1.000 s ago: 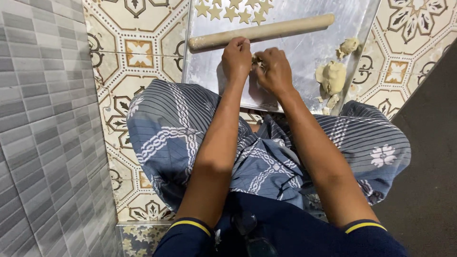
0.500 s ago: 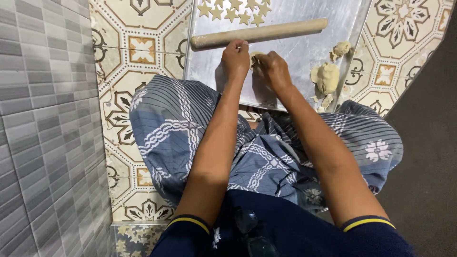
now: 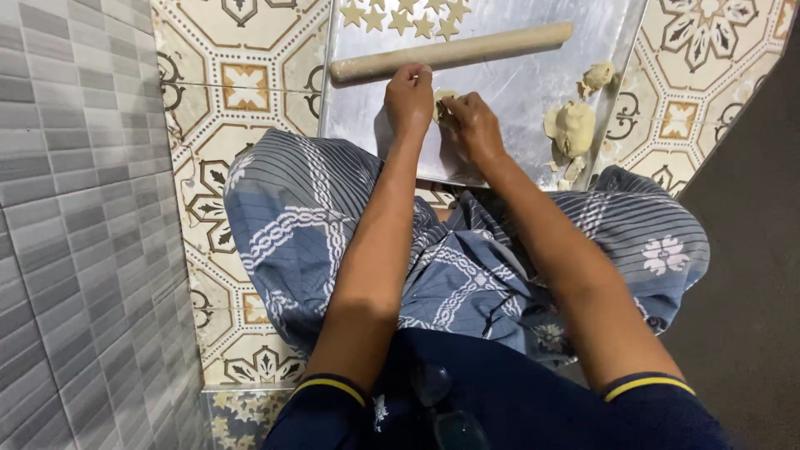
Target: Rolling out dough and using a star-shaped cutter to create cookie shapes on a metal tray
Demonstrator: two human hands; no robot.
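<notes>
Both hands at near edge of metal tray (image 3: pixel 500 92) on the floor: left hand (image 3: pixel 408 100) and right hand (image 3: pixel 471 125), grip pinched on small dough piece (image 3: pixel 444 98) between them. Rolling pin (image 3: pixel 450 54) just beyond, star cutouts (image 3: pixel 400 17) farther. Risk: thin dough tears if pulled.

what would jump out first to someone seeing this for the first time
Two bare hands, the left hand and right hand, meet over a small piece of pale dough on a shiny metal tray on the patterned floor tiles. Just beyond them lies a long wooden rolling pin, with a row of star-shaped dough cutouts at the tray's far edge. A pale dough lump sits at the tray's right side.
</notes>
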